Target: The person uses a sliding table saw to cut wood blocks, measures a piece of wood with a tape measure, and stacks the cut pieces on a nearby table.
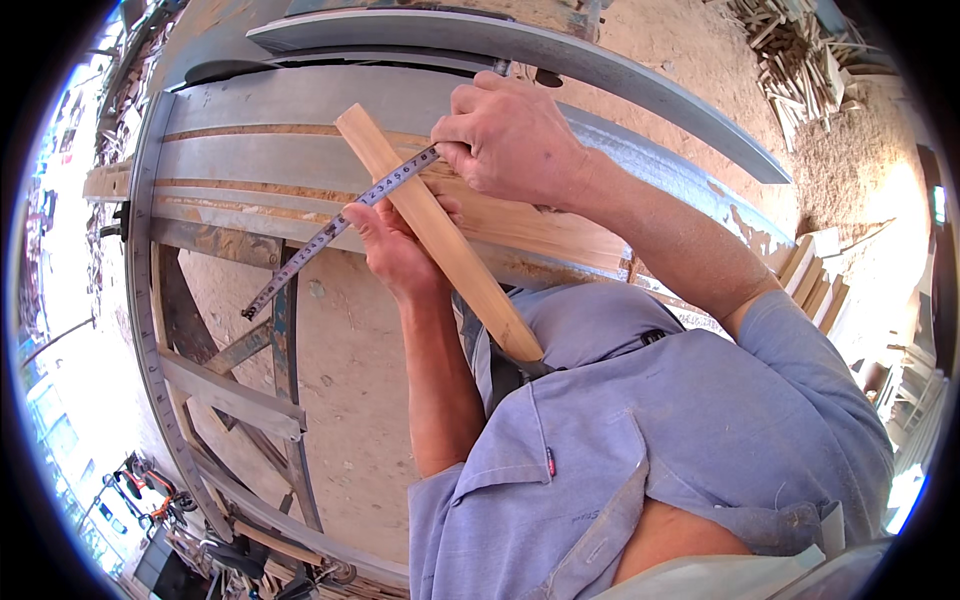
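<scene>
- Head view, left hand: the left hand (397, 258) is closed round a wooden strip (455, 250) from below, with the thumb on the near left side and fingertips showing past the strip's right edge.
- Head view, right hand: the right hand (515, 140) is bent into a pinch on one part of a tape measure (388, 184), thumb and forefinger together; whether anything else sits inside the palm, I cannot tell.
- The wooden strip lies aslant above the near edge of a grey metal worktable (260, 98), its upper end over the table and its lower end by the front of the person's blue-grey shirt (700, 420).
- The tape measure's blade crosses over the strip, passes just above the left thumb and runs down to the left, where its dark-tipped end hangs clear of the table.
- The worktable has long grooves with brown dust in them; a long grey metal bar (560, 48) stretches along its far side.
- Below the table stand the metal legs (285, 340) of a frame, over bare brown ground (350, 410).
- A heap of scrap wood (800, 75) lies at the upper right, and short wooden pieces (812, 278) stand near the right elbow.
- An orange-and-black vehicle (150, 485) shows small at the lower left.
</scene>
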